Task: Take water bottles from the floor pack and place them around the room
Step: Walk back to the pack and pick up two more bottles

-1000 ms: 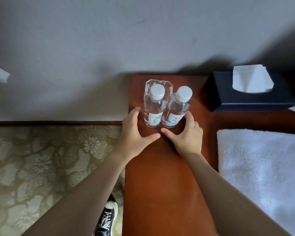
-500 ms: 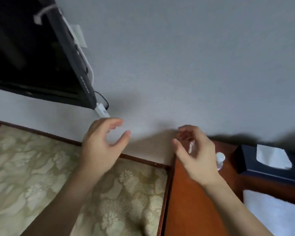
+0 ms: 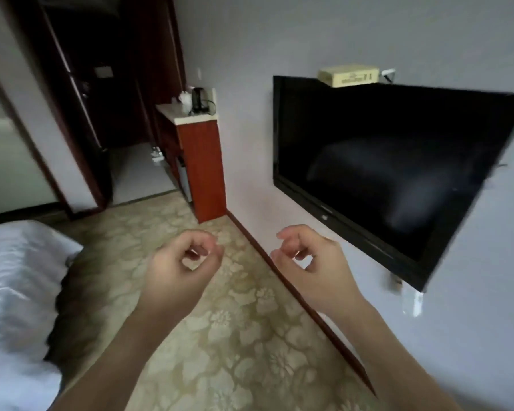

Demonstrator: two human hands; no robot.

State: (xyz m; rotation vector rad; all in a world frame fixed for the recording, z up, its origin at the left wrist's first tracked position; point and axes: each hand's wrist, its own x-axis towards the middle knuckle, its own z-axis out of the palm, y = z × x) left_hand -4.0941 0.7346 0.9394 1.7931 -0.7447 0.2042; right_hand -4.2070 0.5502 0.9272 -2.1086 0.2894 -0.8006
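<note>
Above the patterned carpet (image 3: 235, 336), left hand (image 3: 178, 271) and right hand (image 3: 312, 268) hover, each grip seemingly loosely curled, empty.

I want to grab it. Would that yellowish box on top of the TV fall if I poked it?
Probably. The box sits on the TV's thin top edge, so a poke could tip it. It looks like cardboard, likely light. Blur hides any fastening.

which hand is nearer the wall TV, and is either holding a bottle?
The right hand: it hangs close below the TV by the wall, while the left hand is over the carpet toward the bed. Both are loosely curled and empty.
</note>
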